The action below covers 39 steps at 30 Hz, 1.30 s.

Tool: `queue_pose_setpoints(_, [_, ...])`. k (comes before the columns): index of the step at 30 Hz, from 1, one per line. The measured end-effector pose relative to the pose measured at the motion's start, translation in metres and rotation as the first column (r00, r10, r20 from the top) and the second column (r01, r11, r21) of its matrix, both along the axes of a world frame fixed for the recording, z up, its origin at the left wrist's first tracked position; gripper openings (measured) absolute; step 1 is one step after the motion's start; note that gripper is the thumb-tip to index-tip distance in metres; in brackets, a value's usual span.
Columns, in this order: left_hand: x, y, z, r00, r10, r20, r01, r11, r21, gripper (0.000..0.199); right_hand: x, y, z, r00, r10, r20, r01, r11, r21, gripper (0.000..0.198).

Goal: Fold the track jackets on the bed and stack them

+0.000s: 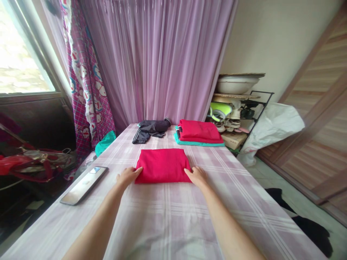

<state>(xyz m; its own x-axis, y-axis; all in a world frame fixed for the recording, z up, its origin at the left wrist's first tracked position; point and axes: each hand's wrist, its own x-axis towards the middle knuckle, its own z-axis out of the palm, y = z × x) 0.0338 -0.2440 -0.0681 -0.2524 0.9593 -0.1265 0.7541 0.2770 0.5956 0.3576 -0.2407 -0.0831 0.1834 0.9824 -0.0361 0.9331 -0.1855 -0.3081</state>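
Red folded cloth point(164, 166) is laid flat on the bench point(162, 220), between the left grip point(129, 176) and the right grip point(199, 176), and is touched at both side edges. At each grip, the thumb is placed over the top of the edge and the fingers are positioned outside it; whether fabric is clamped between thumb and fingers cannot be told. To the left of the left grip, a phone point(84, 185) is laid at a slant. Beyond the left grip, a dark garment point(154, 128) with white piping is loosely placed. Beyond the right grip, a second red cloth point(200, 131) is stacked on a turquoise cloth point(204, 143). Beyond both grips, a purple curtain point(162, 65) is hung behind the bench.
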Motion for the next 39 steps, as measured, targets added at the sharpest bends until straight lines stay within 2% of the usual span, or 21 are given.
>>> queue_pose_setpoints(2, [0.003, 0.009, 0.005, 0.99, 0.05, 0.134, -0.045, 0.998, -0.041, 0.031, -0.004, 0.001, 0.005, 0.998, -0.011, -0.059, 0.011, 1.0, -0.006, 0.048])
queue_pose_setpoints(7, [0.018, 0.014, 0.008, 0.96, 0.081, 0.267, -0.076, 0.997, -0.029, 0.022, -0.018, -0.004, 0.012, 0.974, -0.074, -0.213, 0.083, 0.996, 0.036, 0.04])
queue_pose_setpoints(11, [0.035, 0.01, 0.012, 0.928, 0.118, 0.354, -0.133, 0.991, 0.018, 0.018, -0.034, -0.01, 0.02, 0.978, -0.037, -0.206, 0.073, 0.982, 0.173, 0.032])
queue_pose_setpoints(14, [0.052, 0.014, 0.023, 0.918, 0.099, 0.384, -0.156, 0.981, 0.119, 0.019, -0.04, -0.006, 0.031, 0.989, 0.055, -0.14, -0.009, 0.95, 0.313, 0.029])
queue_pose_setpoints(17, [0.072, 0.032, 0.042, 0.92, 0.034, 0.389, -0.152, 0.95, 0.275, 0.018, -0.033, 0.012, 0.047, 0.988, 0.118, -0.099, -0.065, 0.903, 0.424, 0.027])
queue_pose_setpoints(21, [0.105, 0.084, 0.077, 0.914, -0.089, 0.396, -0.115, 0.879, 0.462, 0.016, -0.002, 0.057, 0.085, 0.997, 0.074, -0.038, -0.039, 0.82, 0.571, 0.027])
queue_pose_setpoints(25, [0.157, 0.164, 0.115, 0.84, -0.256, 0.479, -0.087, 0.807, 0.584, 0.022, 0.056, 0.118, 0.137, 0.999, -0.041, 0.005, 0.027, 0.734, 0.679, 0.033])
queue_pose_setpoints(26, [0.171, 0.185, 0.122, 0.815, -0.289, 0.503, -0.082, 0.802, 0.592, 0.025, 0.074, 0.135, 0.148, 0.997, -0.075, 0.002, 0.052, 0.712, 0.7, 0.036])
queue_pose_setpoints(28, [0.199, 0.222, 0.129, 0.759, -0.301, 0.577, -0.044, 0.861, 0.507, 0.033, 0.109, 0.165, 0.162, 0.991, -0.132, -0.004, 0.094, 0.681, 0.726, 0.041])
queue_pose_setpoints(30, [0.22, 0.248, 0.121, 0.731, -0.276, 0.624, 0.024, 0.925, 0.38, 0.039, 0.136, 0.189, 0.162, 0.979, -0.202, -0.011, 0.15, 0.686, 0.712, 0.05])
queue_pose_setpoints(33, [0.234, 0.263, 0.088, 0.737, -0.231, 0.635, 0.099, 0.966, 0.237, 0.049, 0.149, 0.215, 0.139, 0.97, -0.241, 0.008, 0.185, 0.763, 0.619, 0.06])
queue_pose_setpoints(36, [0.225, 0.258, 0.048, 0.761, -0.194, 0.619, 0.125, 0.98, 0.153, 0.054, 0.131, 0.23, 0.1, 0.99, -0.109, 0.093, 0.055, 0.887, 0.459, 0.062])
queue_pose_setpoints(39, [0.195, 0.246, 0.017, 0.79, -0.179, 0.586, 0.124, 0.983, 0.134, 0.05, 0.11, 0.241, 0.069, 0.994, 0.005, 0.107, -0.038, 0.95, 0.31, 0.061])
